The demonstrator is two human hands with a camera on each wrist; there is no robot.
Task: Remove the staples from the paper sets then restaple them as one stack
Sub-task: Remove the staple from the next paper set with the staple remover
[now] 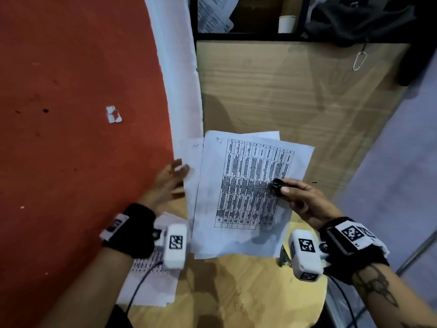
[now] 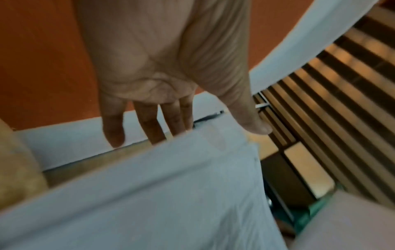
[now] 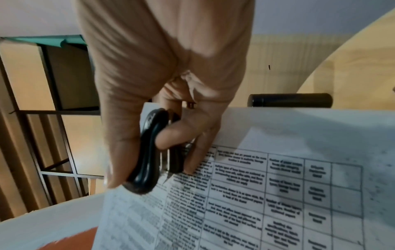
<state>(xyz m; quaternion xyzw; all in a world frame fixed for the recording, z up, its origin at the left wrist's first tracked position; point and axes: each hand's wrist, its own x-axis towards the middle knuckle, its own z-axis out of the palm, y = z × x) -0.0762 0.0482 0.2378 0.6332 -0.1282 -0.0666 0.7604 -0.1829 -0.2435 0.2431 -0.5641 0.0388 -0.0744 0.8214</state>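
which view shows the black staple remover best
The right wrist view: the staple remover fills the middle, pinched in the right hand over the printed sheets. The head view shows it small and dark. The left wrist view does not show it.

The right hand [image 3: 162,81] pinches a black staple remover [image 3: 149,152] against the printed table sheet [image 3: 267,194], fingertips [image 3: 192,162] touching the paper. A black cylinder [image 3: 289,100] lies beyond the sheet's edge.
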